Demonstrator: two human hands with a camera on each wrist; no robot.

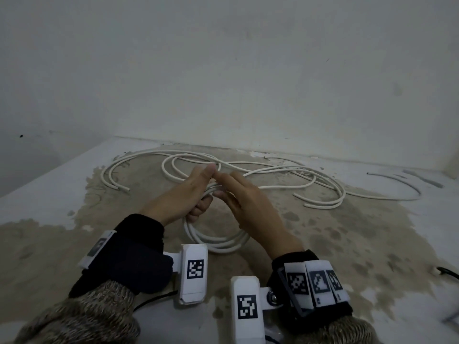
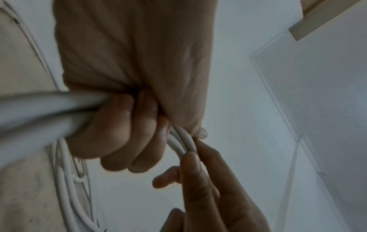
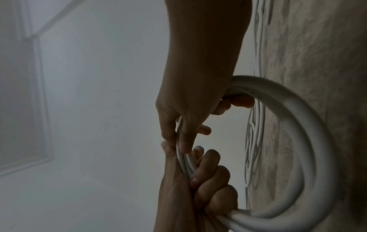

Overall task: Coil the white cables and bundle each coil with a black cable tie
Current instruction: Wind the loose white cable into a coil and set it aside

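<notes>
My left hand (image 1: 185, 194) has a closed grip around the white coil (image 1: 218, 240), held above the worktop (image 1: 372, 244). My right hand (image 1: 248, 202) pinches its top strands. Coiling seems done; next I need a black tie, none visible.
</notes>
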